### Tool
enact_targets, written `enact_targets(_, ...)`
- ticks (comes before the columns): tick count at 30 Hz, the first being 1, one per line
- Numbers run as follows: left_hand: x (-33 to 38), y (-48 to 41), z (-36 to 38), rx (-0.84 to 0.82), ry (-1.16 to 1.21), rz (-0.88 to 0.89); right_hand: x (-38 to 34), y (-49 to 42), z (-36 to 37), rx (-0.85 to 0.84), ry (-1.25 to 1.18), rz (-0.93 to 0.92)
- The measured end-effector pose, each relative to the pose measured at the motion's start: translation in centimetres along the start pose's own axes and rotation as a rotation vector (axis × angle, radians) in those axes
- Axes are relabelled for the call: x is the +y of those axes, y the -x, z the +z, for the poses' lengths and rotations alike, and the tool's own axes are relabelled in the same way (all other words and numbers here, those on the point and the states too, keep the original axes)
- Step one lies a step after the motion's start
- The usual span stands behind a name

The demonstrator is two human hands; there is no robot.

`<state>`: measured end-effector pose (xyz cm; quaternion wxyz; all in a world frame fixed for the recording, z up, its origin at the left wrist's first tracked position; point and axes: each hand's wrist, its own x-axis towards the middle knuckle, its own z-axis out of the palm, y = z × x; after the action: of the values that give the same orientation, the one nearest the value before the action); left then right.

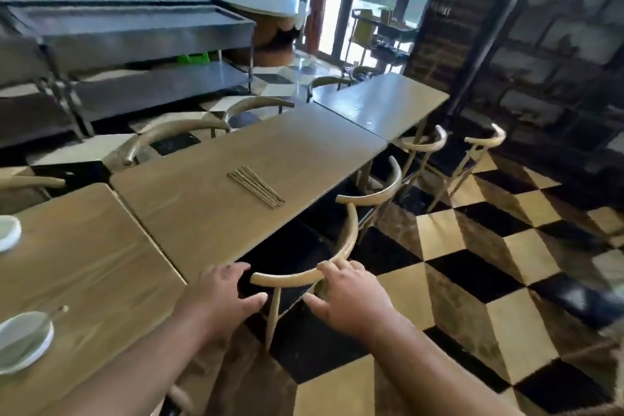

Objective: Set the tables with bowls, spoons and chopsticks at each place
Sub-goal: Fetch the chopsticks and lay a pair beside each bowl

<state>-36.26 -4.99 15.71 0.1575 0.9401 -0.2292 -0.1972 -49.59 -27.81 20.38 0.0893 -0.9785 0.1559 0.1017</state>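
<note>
meanwhile, a chair (351,233) is handled while the chopsticks (256,186) lie bundled on the middle surface (304,145)
the right hand (347,294) curls its grip over the curved back rail (287,280), probably to clear the seat for setting; the left hand (223,294) is spread apart beside the rail's end, holding nothing. a bowl (23,338) with a spoon (59,311) already sits on the near surface (94,263).

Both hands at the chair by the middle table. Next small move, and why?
Probably nudge the curved light-wood chair back square to the long wooden table: the right hand grips its rail and the open left hand is beside the rail's end. The loose bundle of thin chopsticks lies undealt beyond it.
</note>
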Motion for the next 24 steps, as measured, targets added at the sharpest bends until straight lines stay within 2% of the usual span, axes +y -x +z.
enact_targets(8, 0.6, -13.7, -6.2, -0.018, 0.017, -0.015, -0.9, -15.6, -3.3, -0.029, -0.086, -0.011)
enact_targets(14, 1.5, -22.6, -8.2, -0.075, 0.009, -0.043, -1.0, -26.2, -3.3, -0.099, -0.022, -0.12)
enact_targets(19, 2.1, -30.7, -7.4, -0.088, 0.013, -0.185, -0.1, -38.1, -1.8, -0.154, -0.056, -0.2)
enact_targets(24, 2.5, -38.8, -5.0, -0.162, 0.024, -0.335, 1.0, -48.6, 2.8, -0.331, -0.122, -0.228)
